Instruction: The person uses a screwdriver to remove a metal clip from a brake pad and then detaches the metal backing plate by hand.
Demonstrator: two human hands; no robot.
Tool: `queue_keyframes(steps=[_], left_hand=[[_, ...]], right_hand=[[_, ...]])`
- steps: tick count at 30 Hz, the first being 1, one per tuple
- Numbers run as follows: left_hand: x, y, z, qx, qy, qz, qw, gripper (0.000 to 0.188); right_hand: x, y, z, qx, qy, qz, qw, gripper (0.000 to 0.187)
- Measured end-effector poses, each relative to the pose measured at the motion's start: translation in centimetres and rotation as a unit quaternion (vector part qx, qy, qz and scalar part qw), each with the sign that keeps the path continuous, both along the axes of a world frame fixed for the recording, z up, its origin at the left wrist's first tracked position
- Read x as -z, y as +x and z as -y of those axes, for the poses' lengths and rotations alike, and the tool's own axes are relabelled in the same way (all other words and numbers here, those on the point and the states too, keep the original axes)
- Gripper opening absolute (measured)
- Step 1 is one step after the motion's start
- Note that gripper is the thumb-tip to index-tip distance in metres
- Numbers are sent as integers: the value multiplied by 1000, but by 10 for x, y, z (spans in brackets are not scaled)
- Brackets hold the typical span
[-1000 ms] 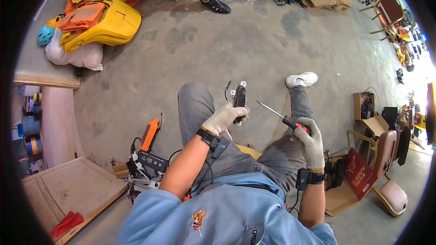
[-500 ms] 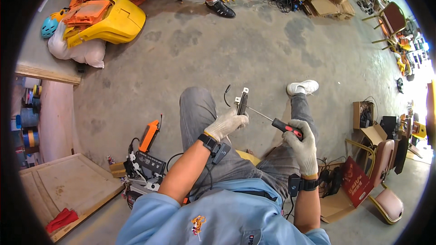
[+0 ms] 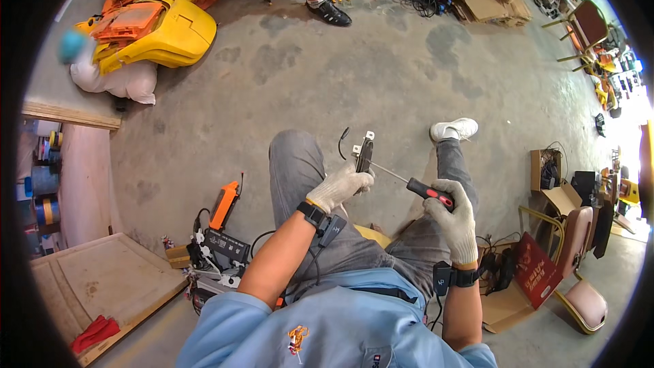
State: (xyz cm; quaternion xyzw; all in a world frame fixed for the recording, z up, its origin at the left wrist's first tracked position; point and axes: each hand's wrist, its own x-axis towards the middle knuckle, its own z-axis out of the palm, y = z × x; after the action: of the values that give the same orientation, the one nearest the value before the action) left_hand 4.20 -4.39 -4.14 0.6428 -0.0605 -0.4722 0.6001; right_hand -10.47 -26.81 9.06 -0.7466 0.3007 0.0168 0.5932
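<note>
My left hand (image 3: 343, 187), in a white knit glove, is closed around a narrow dark part with pale metal tabs (image 3: 364, 155). A short black cable (image 3: 342, 143) sticks out beside that part. The gloved right hand (image 3: 452, 217) grips a screwdriver (image 3: 429, 192) by its black and red handle. Its thin shaft points left, and the tip meets or lies right next to the dark part's side; exact contact is too small to tell. Both hands are held over my lap, between my knees.
To my left lie an orange-and-black device (image 3: 223, 204), a black battery-like box (image 3: 227, 244) and a wooden panel (image 3: 102, 279). A red folder-like board (image 3: 533, 269) and chair (image 3: 575, 242) stand at right. Yellow plastic shells (image 3: 184, 31) and another person's shoe (image 3: 330, 12) are ahead.
Both hands hold almost the same pose, with the screwdriver still at the dark part. At far left, the blue helmet-like object now looks smeared.
</note>
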Motion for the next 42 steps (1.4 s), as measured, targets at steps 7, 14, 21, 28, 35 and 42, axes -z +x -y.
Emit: queue_keyframes(steps=[7,14,21,28,35,42], left_hand=[[2,1,0,-17,-14,-14,1000,17],[8,-1,1,20,13,-5,1000,16],[4,-4,1,6,13,17,1000,16],[8,-5,-2,15,28,-2,999,17],[-3,2,0,62,76,48,994,15],[-19,-3,-2,64,134,87,985,33]], right_hand=[[-1,1,-1,-4,-4,-1,1000,33],[-2,2,-1,-24,-35,2,999,32],[-2,-1,-4,-13,-33,-17,999,42],[4,-9,4,-57,-83,-23,995,51],[4,2,8,-4,-3,-104,995,57],[41,-20,16,23,-9,-52,998,51]])
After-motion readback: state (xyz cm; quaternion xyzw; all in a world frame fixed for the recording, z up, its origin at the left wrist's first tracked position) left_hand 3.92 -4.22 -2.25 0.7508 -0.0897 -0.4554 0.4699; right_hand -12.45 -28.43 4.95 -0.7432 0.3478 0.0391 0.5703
